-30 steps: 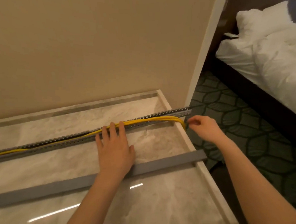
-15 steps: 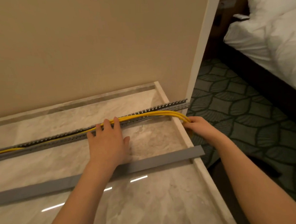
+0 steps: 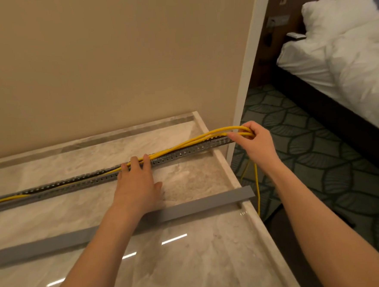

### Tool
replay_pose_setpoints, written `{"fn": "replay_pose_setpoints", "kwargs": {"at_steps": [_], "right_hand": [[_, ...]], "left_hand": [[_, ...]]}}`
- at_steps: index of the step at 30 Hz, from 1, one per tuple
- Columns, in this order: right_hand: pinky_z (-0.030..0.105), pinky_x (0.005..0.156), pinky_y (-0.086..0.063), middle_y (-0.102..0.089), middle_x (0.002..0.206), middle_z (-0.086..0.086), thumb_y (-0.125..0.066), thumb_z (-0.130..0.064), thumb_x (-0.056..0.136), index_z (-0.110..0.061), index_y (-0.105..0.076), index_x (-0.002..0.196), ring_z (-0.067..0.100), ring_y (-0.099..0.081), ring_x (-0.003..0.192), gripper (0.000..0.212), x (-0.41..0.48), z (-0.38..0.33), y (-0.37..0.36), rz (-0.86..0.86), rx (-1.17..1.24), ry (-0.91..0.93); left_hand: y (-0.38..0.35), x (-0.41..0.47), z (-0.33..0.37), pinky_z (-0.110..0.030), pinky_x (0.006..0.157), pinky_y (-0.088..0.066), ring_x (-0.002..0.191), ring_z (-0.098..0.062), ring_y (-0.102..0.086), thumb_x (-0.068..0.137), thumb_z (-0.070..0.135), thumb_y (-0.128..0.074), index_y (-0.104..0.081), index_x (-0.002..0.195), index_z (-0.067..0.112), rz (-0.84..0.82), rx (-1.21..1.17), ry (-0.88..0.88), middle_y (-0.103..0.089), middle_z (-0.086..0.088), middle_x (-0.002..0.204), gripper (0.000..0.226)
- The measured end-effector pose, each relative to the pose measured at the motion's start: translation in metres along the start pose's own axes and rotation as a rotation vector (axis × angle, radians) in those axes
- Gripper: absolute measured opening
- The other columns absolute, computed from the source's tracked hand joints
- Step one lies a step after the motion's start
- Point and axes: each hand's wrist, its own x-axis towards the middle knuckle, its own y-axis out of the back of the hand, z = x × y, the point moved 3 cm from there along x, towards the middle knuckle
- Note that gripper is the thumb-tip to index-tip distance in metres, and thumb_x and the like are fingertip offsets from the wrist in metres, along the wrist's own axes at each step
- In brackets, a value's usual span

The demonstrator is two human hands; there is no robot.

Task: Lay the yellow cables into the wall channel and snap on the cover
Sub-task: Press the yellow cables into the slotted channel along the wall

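A grey slotted channel (image 3: pixel 79 184) lies across the marble surface (image 3: pixel 192 266), running from the left edge to the right rim. Yellow cables (image 3: pixel 190 141) run along it, sitting inside on the left and rising above it on the right. My left hand (image 3: pixel 137 182) lies flat on the marble, fingertips pressing the cables at the channel's middle. My right hand (image 3: pixel 253 141) grips the cable bundle past the channel's right end, lifted above it; the cable ends hang down to the floor. The flat grey cover strip (image 3: pixel 199 206) lies loose on the marble, partly under my left wrist.
A beige wall (image 3: pixel 111 59) stands right behind the marble surface, ending at a white corner post (image 3: pixel 250 60). To the right are patterned green carpet (image 3: pixel 319 156) and a bed with white bedding (image 3: pixel 345 49). The cover strip overhangs the surface's right rim.
My right hand has closed on the cable bundle and lifted it up and right, raising the cables out of the channel's right end. My left hand stays pressing at the middle.
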Motion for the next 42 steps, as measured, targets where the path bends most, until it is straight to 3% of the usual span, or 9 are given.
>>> {"fn": "replay_pose_setpoints", "kwargs": {"at_steps": [5,11,16,24,27,32,35,39,42], "right_hand": [[0.015,0.052,-0.037,-0.052,0.065,-0.007,-0.076,-0.033,0.074,-0.021,-0.055,0.073,0.004,-0.047,0.056,0.025,0.02,0.001,-0.005,0.002,-0.077,-0.052],[0.024,0.059,-0.043,-0.059,0.071,-0.001,-0.077,-0.032,0.07,-0.019,-0.057,0.071,0.011,-0.055,0.068,0.024,0.033,0.01,-0.013,-0.046,0.0,-0.267],[0.026,0.061,-0.035,-0.058,0.074,-0.003,-0.076,-0.028,0.071,-0.019,-0.057,0.072,0.009,-0.052,0.074,0.021,0.034,0.012,-0.012,-0.093,0.091,-0.366],[0.039,0.082,-0.039,-0.059,0.085,0.002,-0.071,-0.025,0.074,-0.02,-0.058,0.076,0.02,-0.051,0.089,0.014,0.029,0.015,-0.015,-0.18,0.105,-0.469],[0.029,0.067,-0.037,-0.058,0.085,-0.002,-0.068,-0.022,0.077,-0.022,-0.058,0.08,0.015,-0.051,0.085,0.011,0.029,0.009,-0.015,-0.153,0.031,-0.393],[0.026,0.085,-0.038,-0.054,0.102,-0.01,-0.059,-0.01,0.083,-0.026,-0.066,0.099,0.007,-0.044,0.099,0.024,0.02,-0.017,-0.023,-0.097,-0.331,0.04],[0.025,0.085,-0.037,-0.065,0.103,0.0,-0.057,-0.008,0.085,-0.016,-0.069,0.106,0.013,-0.052,0.098,0.025,0.007,-0.032,-0.033,-0.148,-0.468,0.238],[0.024,0.088,-0.04,-0.067,0.114,0.004,-0.058,-0.009,0.086,-0.013,-0.064,0.115,0.019,-0.058,0.104,0.03,-0.007,-0.038,-0.041,-0.203,-0.579,0.336],[0.026,0.089,-0.043,-0.066,0.116,0.002,-0.058,-0.009,0.085,-0.013,-0.063,0.116,0.019,-0.059,0.105,0.032,-0.012,-0.04,-0.039,-0.217,-0.616,0.374]], "left_hand": [[-0.005,-0.004,-0.001,-0.043,0.109,-0.029,0.132,-0.038,-0.024,0.09,0.046,-0.047,-0.002,0.148,0.009,0.022,0.003,-0.008,-0.022,-0.017,0.143,0.081],[-0.004,-0.003,-0.003,-0.044,0.109,-0.03,0.133,-0.038,-0.023,0.091,0.043,-0.047,-0.008,0.148,0.014,0.011,-0.049,0.006,-0.027,-0.015,0.142,0.076],[-0.004,-0.002,-0.004,-0.043,0.107,-0.033,0.132,-0.036,-0.026,0.091,0.042,-0.048,-0.016,0.147,0.016,0.035,-0.076,0.01,-0.03,-0.013,0.14,0.069],[-0.003,-0.004,-0.002,-0.044,0.108,-0.032,0.134,-0.038,-0.025,0.092,0.043,-0.046,-0.017,0.146,0.016,0.044,-0.059,0.018,-0.029,-0.015,0.141,0.067],[0.001,-0.004,0.0,-0.047,0.107,-0.031,0.13,-0.035,-0.031,0.092,0.047,-0.043,-0.021,0.144,0.018,0.051,-0.016,0.033,-0.032,-0.013,0.139,0.064],[0.008,-0.002,0.011,-0.057,0.108,-0.023,0.132,-0.034,-0.03,0.091,0.05,-0.043,-0.03,0.138,0.016,0.091,0.019,0.087,-0.03,-0.01,0.141,0.059],[0.008,0.0,0.027,-0.053,0.112,-0.02,0.137,-0.031,-0.021,0.091,0.046,-0.045,-0.028,0.138,0.014,0.161,-0.046,-0.005,-0.026,-0.007,0.145,0.059],[0.008,0.004,0.051,-0.042,0.111,-0.023,0.133,-0.027,-0.026,0.089,0.041,-0.049,-0.022,0.141,0.014,0.21,-0.171,-0.161,-0.028,-0.006,0.144,0.065],[0.007,0.008,0.06,-0.039,0.11,-0.025,0.13,-0.029,-0.028,0.089,0.04,-0.048,-0.021,0.143,0.011,0.207,-0.178,-0.173,-0.03,-0.006,0.143,0.067]]}}
